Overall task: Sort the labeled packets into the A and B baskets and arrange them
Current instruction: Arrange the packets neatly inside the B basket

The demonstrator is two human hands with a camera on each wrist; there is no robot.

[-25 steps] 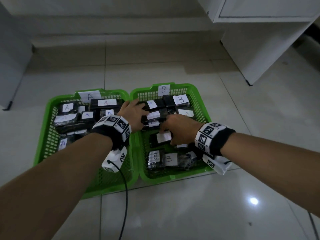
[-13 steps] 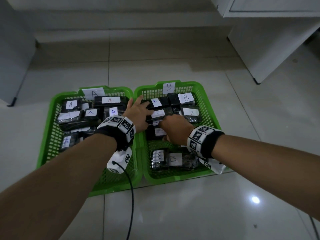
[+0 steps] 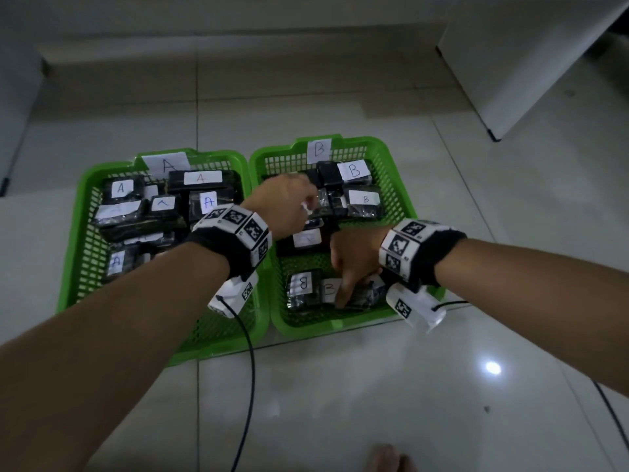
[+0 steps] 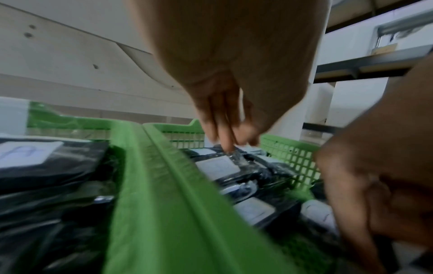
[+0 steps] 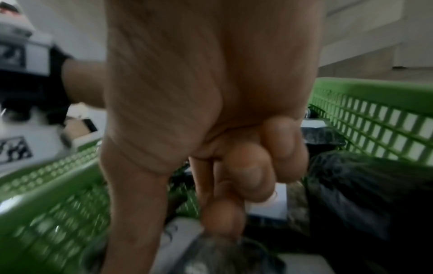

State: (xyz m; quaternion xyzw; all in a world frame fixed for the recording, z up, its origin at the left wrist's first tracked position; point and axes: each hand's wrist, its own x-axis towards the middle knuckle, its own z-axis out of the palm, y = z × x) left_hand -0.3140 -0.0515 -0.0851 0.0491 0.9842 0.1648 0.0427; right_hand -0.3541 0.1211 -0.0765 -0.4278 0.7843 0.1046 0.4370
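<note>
Two green baskets sit side by side on the tiled floor. Basket A [image 3: 73, 233] on the left holds several black packets with A labels. Basket B [image 3: 340, 323] on the right holds B-labelled ones. My left hand [image 3: 308, 202] reaches over the shared rim [image 4: 164, 176] into the back of basket B, and its fingertips [image 4: 228, 146] come together on the crinkled edge of a packet [image 4: 218, 165]. My right hand [image 3: 342, 296] is down in the front of basket B. Its thumb and index finger [image 5: 222, 220] pinch a black packet [image 3: 364, 294] beside another B packet [image 3: 303, 287].
A white cabinet [image 3: 510, 63] stands at the back right and grey furniture [image 3: 13, 97] at the left. A black cable [image 3: 248, 369] hangs from my left wrist across the floor. Toes [image 3: 388, 458] show at the bottom edge. A bright light reflection [image 3: 493, 367] lies on the tiles.
My right hand has come back from the middle of basket B to the front packets. My left hand has reached further right into the basket's back part.
</note>
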